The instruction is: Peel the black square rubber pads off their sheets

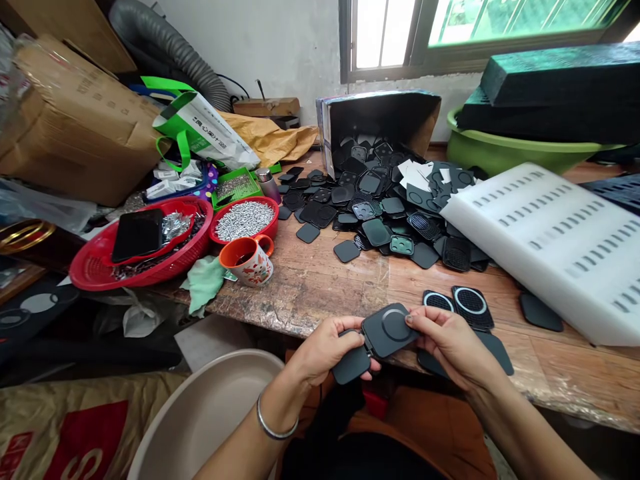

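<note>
Hinged dark grey pad (375, 343), two square plates joined, held over near edge of the bench (310, 280). Left hand (325, 350) grips the lower plate, right hand (450, 340) pinches the upper plate with the ring mark; both hands clamped on it, close together. Just behind the right hand, two black ringed pads (457, 305) lie on the bench. Farther back a pile of black parts (385, 200) spills from a tipped box (377, 123). Orange mug (249, 260) and red bowl of screws (243, 221) to the left.
</note>
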Demonstrator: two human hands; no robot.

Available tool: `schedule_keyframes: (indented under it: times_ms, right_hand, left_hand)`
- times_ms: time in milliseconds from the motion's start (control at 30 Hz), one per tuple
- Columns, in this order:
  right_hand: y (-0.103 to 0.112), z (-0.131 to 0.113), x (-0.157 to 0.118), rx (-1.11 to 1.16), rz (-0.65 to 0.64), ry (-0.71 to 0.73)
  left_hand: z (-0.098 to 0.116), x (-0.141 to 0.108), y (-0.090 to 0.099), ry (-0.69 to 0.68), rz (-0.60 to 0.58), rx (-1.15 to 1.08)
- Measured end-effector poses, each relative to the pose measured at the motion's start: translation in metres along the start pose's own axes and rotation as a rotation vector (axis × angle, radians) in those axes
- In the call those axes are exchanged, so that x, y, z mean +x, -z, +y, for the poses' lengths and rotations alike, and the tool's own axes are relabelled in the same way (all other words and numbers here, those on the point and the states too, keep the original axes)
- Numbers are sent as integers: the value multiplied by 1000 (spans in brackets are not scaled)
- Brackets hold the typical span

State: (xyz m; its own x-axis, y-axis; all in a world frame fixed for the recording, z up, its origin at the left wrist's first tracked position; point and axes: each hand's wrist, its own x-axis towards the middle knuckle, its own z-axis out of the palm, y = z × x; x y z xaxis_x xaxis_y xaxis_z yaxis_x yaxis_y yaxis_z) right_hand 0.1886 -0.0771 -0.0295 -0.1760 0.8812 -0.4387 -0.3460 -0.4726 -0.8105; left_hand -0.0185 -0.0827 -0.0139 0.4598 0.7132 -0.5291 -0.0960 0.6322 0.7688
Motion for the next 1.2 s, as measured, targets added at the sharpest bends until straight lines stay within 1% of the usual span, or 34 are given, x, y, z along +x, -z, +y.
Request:
schedule_keyframes:
  times_ms: [367,733,1033,1200]
  right_hand:
    - [-4,-4,0,-3,43,9]
    - [-3,-1,1,-7,27,16]
    - [-7,-2,0,-28,66,41]
    - [-6,-1,1,-66,78,62]
  left_hand:
    - [-2,3,3,-23,-24,9]
    - [-4,4,4,-15,-11,-13]
    - [-6,5,2,9,67,-11]
    - [-4,6,1,-2,85,5]
